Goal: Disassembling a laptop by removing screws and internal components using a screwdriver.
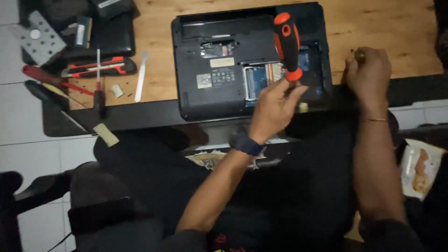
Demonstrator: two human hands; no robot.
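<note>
A black laptop (210,60) lies upside down on the wooden table (392,28), its bottom cover off and inner parts showing. My left hand (275,107) holds a screwdriver with an orange and black handle (287,44), the handle pointing up and away over the laptop's open bay. My right hand (368,70) rests on the table just right of the laptop, fingers pinched on something small that I cannot make out.
At the table's left lie several tools: a red-handled screwdriver (44,77), a black one (46,95), a thin driver (98,84), an orange and black utility knife (100,66), a white spudger (141,77) and a perforated metal plate (39,39). A plastic packet (420,170) sits at the right.
</note>
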